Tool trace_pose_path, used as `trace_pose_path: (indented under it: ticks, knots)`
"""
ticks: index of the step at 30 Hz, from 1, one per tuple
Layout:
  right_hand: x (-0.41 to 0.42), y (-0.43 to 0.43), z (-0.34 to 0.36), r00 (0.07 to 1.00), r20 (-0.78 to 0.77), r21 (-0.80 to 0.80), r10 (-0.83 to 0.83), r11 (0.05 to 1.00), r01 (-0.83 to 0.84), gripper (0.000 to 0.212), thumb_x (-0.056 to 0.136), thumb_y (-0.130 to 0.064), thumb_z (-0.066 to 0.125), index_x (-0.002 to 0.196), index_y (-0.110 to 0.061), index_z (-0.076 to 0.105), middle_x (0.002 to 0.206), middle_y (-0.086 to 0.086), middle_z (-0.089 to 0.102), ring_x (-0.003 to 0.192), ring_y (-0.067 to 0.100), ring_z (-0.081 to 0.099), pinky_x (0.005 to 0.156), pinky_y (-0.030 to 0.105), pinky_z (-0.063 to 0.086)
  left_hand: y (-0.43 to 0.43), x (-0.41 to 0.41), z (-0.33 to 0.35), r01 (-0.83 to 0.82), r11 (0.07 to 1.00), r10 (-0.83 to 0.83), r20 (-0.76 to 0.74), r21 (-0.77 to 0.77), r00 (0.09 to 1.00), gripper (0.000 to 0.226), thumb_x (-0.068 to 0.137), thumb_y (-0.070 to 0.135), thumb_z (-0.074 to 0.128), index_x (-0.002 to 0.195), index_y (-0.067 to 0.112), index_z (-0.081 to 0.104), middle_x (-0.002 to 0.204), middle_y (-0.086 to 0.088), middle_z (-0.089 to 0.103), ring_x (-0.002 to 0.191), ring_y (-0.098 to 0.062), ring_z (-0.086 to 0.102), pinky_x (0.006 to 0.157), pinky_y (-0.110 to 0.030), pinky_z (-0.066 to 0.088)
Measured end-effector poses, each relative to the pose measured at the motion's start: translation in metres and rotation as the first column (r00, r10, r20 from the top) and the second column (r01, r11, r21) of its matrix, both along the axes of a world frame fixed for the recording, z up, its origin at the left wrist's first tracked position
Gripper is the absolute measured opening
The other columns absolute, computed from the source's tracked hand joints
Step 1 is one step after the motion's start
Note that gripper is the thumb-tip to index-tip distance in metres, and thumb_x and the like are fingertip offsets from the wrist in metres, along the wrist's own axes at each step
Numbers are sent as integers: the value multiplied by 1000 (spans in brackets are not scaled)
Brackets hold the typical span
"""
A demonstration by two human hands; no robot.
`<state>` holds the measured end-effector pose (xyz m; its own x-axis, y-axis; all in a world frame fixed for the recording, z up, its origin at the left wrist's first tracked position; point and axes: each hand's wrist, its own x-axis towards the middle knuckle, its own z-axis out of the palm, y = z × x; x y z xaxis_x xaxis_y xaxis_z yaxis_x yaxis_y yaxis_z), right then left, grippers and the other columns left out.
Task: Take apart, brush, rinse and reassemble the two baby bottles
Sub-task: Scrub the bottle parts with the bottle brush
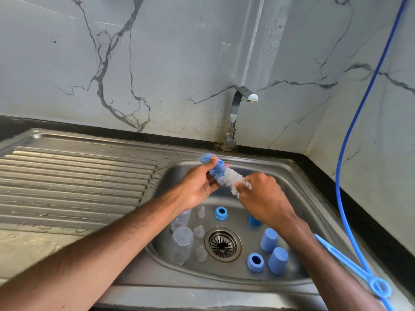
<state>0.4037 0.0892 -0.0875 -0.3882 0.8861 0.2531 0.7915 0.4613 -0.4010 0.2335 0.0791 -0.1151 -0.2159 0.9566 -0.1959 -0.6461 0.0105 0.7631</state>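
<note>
Over the sink basin (pixel 298 176) both hands hold a bottle brush (pixel 229 177) with blue and white bristles. My left hand (pixel 198 186) grips the blue bristle end. My right hand (pixel 262 198) grips the white bristle end, and the brush's blue handle (pixel 343 259) runs out beneath my right forearm to a ring. In the basin lie two clear bottles (pixel 182 243), three clear nipples (pixel 199 231), blue screw rings (pixel 220 213) and two blue caps (pixel 277 261). One more blue piece (pixel 253 221) is half hidden under my right wrist.
The chrome faucet (pixel 233 117) stands at the back of the basin, with no water running. A ribbed wet drainboard (pixel 74 182) lies to the left. A blue hose (pixel 350 131) hangs down the right wall. The drain (pixel 222 244) sits in the basin's middle.
</note>
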Motion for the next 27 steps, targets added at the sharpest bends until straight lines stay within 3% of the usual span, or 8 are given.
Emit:
trace_pose_path:
  ticks: [2,4,9,11,15,19,23,27]
  knots:
    - [3,5,1,998,-25,-6,-49,999,49,24,97,-31,59,75,-21,61,69,-3,61,61,17,61,52,31,45,-3,16,-2,117,993,-117,-53,-5,992,32,98,19,65,126,2,62,115,-17,74,99,-24,74,81,-35,62]
    - [5,6,2,996,-65,-42,-55,998,53,25,98,-29,59,75,-20,62,69,-1,63,63,19,63,54,35,52,-4,26,-5,179,984,-179,-129,-12,975,33,98,21,66,126,2,62,110,-15,75,91,-20,75,76,-33,62]
    - [2,4,1,996,-89,-83,17,996,-24,31,98,-32,59,74,-13,67,65,5,68,60,28,67,58,45,60,4,1,2,-53,999,53,-35,3,998,41,100,23,62,132,-3,58,130,-22,67,108,-30,68,94,-43,56]
    - [-3,4,-2,998,-63,-72,4,997,-9,27,98,-32,60,78,-15,66,66,3,67,58,24,66,52,40,56,0,-1,1,-66,998,66,-21,-9,998,36,100,24,62,126,-1,60,126,-21,69,105,-29,69,91,-42,57]
    - [-2,8,-1,991,-97,-76,-87,994,80,24,95,-31,64,75,-18,64,69,1,65,60,19,65,52,32,49,-4,34,-9,167,986,-166,-137,-4,977,29,100,25,64,120,4,65,101,-11,76,85,-18,74,70,-29,60]
    - [3,3,2,995,-97,-118,-22,993,11,29,97,-29,60,76,-10,69,66,8,70,60,29,68,58,44,61,2,15,2,-48,999,47,-46,-8,998,28,100,18,62,120,-2,62,116,-19,71,97,-25,71,87,-40,58]
    - [-9,-2,-1,998,-62,-125,11,992,-18,33,96,-30,59,74,-7,68,68,11,70,62,32,68,64,45,62,0,-6,5,-169,983,170,1,-72,985,20,103,19,58,105,0,61,101,-17,68,93,-27,68,92,-45,56]
    - [-6,6,-2,990,-90,-136,-108,986,96,23,93,-26,60,79,-8,67,75,8,68,68,28,67,59,39,56,-9,35,1,78,996,-81,-76,-46,994,22,104,21,57,115,3,63,100,-15,70,87,-22,68,79,-36,59]
